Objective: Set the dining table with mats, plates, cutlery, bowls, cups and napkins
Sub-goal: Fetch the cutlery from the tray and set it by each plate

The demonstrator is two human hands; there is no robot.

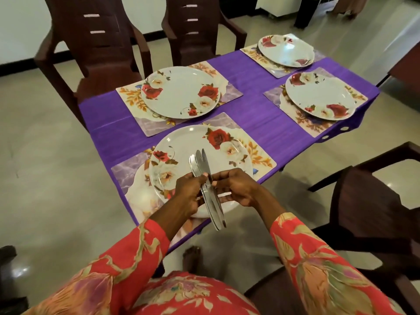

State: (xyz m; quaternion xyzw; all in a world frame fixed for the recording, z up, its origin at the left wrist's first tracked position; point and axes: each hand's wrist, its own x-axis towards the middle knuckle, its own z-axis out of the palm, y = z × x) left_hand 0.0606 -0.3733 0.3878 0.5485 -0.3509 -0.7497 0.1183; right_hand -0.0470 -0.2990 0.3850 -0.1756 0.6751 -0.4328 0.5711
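Left hand (189, 192) grips a bundle of knives (208, 189) above the nearest plate (181, 155); right hand (236, 189) pinches one knife at mid-length (seemingly separating it). Risk: loosened bundle slips, clatters onto plate. Three other plates already on mats, cutlery unplaced

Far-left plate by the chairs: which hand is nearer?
Left. The left hand grips the knives over the near plate, directly below the far-left plate in the head view. The right hand pinches the same bundle from the other side, slightly farther off.
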